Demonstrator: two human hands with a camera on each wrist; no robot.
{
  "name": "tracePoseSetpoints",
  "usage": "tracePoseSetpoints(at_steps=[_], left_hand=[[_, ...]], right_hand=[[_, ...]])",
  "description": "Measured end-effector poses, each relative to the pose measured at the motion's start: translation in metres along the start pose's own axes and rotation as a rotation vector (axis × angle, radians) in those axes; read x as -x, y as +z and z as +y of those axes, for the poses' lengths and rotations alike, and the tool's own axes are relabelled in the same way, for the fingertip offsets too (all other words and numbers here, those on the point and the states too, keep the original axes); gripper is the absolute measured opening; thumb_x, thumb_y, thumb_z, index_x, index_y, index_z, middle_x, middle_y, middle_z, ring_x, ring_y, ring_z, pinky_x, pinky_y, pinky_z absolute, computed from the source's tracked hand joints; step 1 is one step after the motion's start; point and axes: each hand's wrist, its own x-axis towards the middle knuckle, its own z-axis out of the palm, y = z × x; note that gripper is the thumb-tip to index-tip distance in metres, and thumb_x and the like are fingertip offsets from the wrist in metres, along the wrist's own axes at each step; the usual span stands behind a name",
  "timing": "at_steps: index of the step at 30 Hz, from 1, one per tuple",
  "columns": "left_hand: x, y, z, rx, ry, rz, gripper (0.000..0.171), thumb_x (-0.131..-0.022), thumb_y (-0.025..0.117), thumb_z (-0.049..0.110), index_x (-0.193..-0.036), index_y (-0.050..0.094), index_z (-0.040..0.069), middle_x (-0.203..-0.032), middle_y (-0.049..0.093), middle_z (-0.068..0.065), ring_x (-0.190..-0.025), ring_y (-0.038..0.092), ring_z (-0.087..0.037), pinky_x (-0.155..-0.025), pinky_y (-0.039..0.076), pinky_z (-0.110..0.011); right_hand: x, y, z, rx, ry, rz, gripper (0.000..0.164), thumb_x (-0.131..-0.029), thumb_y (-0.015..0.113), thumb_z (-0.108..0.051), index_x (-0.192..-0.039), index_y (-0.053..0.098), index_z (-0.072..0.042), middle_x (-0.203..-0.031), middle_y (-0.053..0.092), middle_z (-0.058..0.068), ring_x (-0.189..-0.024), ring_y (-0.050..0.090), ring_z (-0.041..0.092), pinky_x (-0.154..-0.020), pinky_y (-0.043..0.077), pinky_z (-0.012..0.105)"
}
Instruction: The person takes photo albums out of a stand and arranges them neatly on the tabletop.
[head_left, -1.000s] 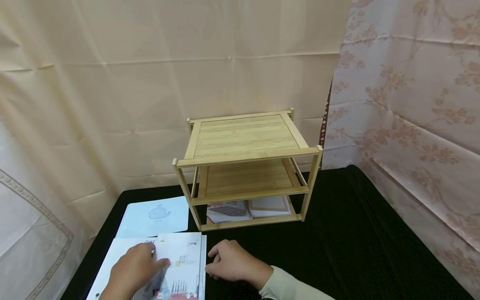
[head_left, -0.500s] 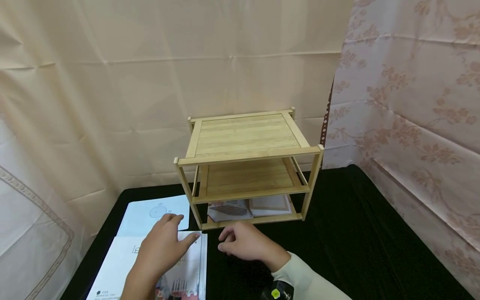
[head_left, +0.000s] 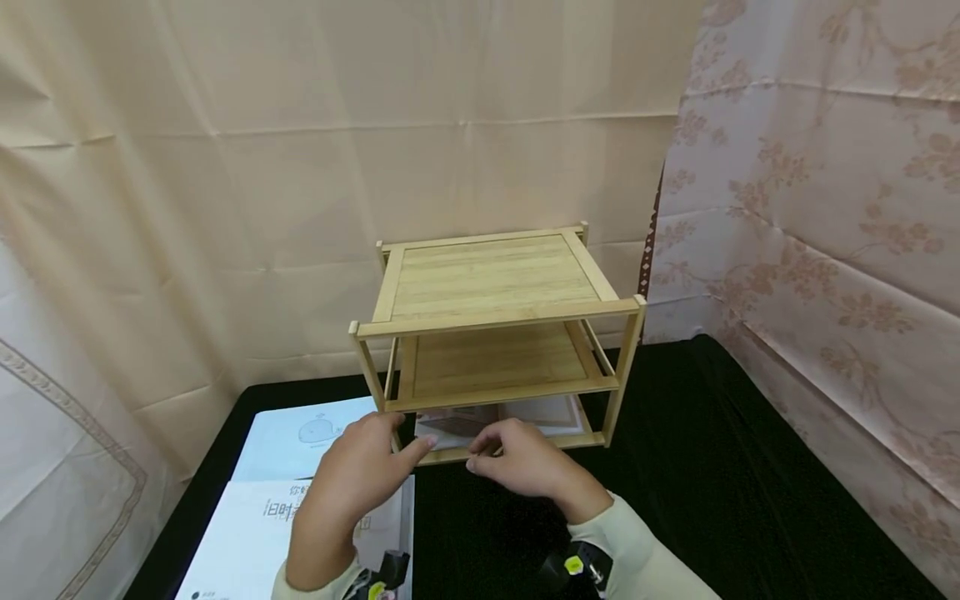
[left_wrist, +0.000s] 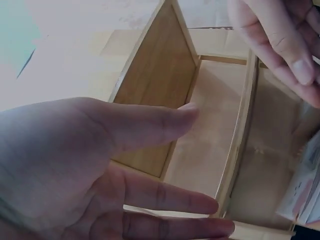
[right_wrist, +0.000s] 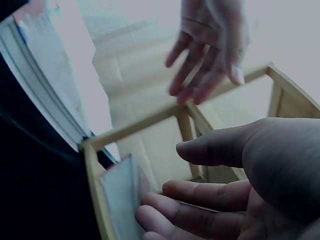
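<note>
Wooden rack (head_left: 495, 279) stands near the worktop's (head_left: 712, 467) back edge, with books (head_left: 542, 412) lying low inside. We hold our left hand (head_left: 360, 467) and right hand (head_left: 527, 462) by its front, thumbs apart from fingers. White books (head_left: 232, 533) lie by the worktop's left edge.

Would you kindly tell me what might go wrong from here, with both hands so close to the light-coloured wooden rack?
The left hand, close to the front left post of the light-coloured wooden rack, could knock it askew. The right hand, near the bottom tier, might disturb the pale printed papers lying there.
</note>
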Motion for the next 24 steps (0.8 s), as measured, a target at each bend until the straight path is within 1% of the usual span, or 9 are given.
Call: tracePoseSetpoints(at_steps=[2, 5, 9, 13, 14, 16, 20, 23, 24], left_hand=[[-0.002, 0.003, 0.002, 0.017, -0.012, -0.021, 0.068, -0.097, 0.066, 0.054, -0.138, 0.063, 0.0, -0.134, 0.067, -0.023, -0.1, 0.072, -0.033, -0.07, 0.059, -0.048], [-0.007, 0.01, 0.003, 0.036, -0.004, -0.023, 0.068, -0.098, 0.065, 0.054, -0.144, 0.059, 0.003, -0.139, 0.064, -0.022, -0.115, 0.068, -0.041, -0.082, 0.058, -0.056], [-0.011, 0.019, 0.0, 0.067, 0.005, -0.004, 0.063, -0.098, 0.067, 0.049, -0.147, 0.058, 0.009, -0.142, 0.063, -0.02, -0.121, 0.065, -0.042, -0.086, 0.057, -0.058], [-0.015, 0.028, -0.002, 0.114, 0.035, -0.006, 0.061, -0.098, 0.07, 0.043, -0.149, 0.055, 0.013, -0.139, 0.065, -0.019, -0.118, 0.067, -0.041, -0.084, 0.057, -0.056], [-0.016, 0.031, -0.002, 0.116, 0.048, -0.009, 0.062, -0.097, 0.071, 0.042, -0.149, 0.055, 0.012, -0.137, 0.066, -0.019, -0.115, 0.068, -0.04, -0.084, 0.057, -0.056], [-0.019, 0.036, -0.002, 0.117, 0.056, -0.027, 0.063, -0.096, 0.072, 0.039, -0.146, 0.056, 0.004, -0.125, 0.071, -0.021, -0.099, 0.071, -0.035, -0.074, 0.058, -0.05], [-0.025, 0.048, -0.005, 0.123, 0.055, -0.033, 0.073, -0.093, 0.076, 0.034, -0.147, 0.048, -0.006, -0.125, 0.069, -0.026, -0.095, 0.07, -0.032, -0.074, 0.057, -0.049], [-0.029, 0.055, -0.007, 0.141, 0.049, -0.029, 0.08, -0.092, 0.077, 0.033, -0.152, 0.041, -0.007, -0.136, 0.062, -0.03, -0.102, 0.069, -0.033, -0.08, 0.057, -0.051], [-0.031, 0.058, -0.008, 0.143, 0.041, -0.031, 0.08, -0.092, 0.077, 0.033, -0.151, 0.042, -0.008, -0.134, 0.063, -0.03, -0.097, 0.068, -0.032, -0.077, 0.056, -0.049]], right_hand=[[0.001, -0.007, 0.002, 0.012, 0.005, 0.016, 0.031, -0.093, 0.074, -0.028, -0.113, 0.075, -0.004, -0.098, 0.074, 0.001, -0.087, 0.068, 0.015, -0.076, 0.057, 0.035], [0.002, -0.017, 0.004, 0.027, 0.041, 0.026, 0.032, -0.094, 0.074, -0.03, -0.114, 0.074, -0.005, -0.103, 0.073, 0.002, -0.09, 0.067, 0.016, -0.079, 0.057, 0.037], [0.004, -0.024, 0.005, 0.065, 0.065, 0.04, 0.03, -0.094, 0.073, -0.032, -0.113, 0.075, -0.009, -0.106, 0.072, 0.001, -0.094, 0.066, 0.016, -0.082, 0.056, 0.039], [0.005, -0.027, 0.006, 0.093, 0.068, 0.061, 0.03, -0.094, 0.074, -0.033, -0.112, 0.075, -0.009, -0.105, 0.072, 0.002, -0.092, 0.066, 0.015, -0.081, 0.057, 0.039], [0.006, -0.028, 0.006, 0.097, 0.07, 0.064, 0.03, -0.094, 0.074, -0.033, -0.112, 0.075, -0.009, -0.105, 0.072, 0.002, -0.092, 0.066, 0.015, -0.081, 0.056, 0.04], [0.007, -0.03, 0.007, 0.098, 0.082, 0.067, 0.031, -0.094, 0.074, -0.032, -0.113, 0.075, -0.008, -0.105, 0.072, 0.002, -0.091, 0.066, 0.015, -0.08, 0.056, 0.039], [0.009, -0.034, 0.007, 0.088, 0.091, 0.07, 0.033, -0.093, 0.074, -0.032, -0.115, 0.074, -0.007, -0.106, 0.072, 0.003, -0.092, 0.067, 0.015, -0.081, 0.057, 0.039], [0.009, -0.037, 0.008, 0.085, 0.088, 0.082, 0.034, -0.093, 0.075, -0.031, -0.116, 0.074, -0.006, -0.107, 0.073, 0.004, -0.092, 0.067, 0.016, -0.081, 0.057, 0.039], [0.009, -0.037, 0.009, 0.085, 0.085, 0.086, 0.034, -0.093, 0.075, -0.031, -0.116, 0.074, -0.006, -0.106, 0.073, 0.005, -0.092, 0.067, 0.016, -0.08, 0.057, 0.039]])
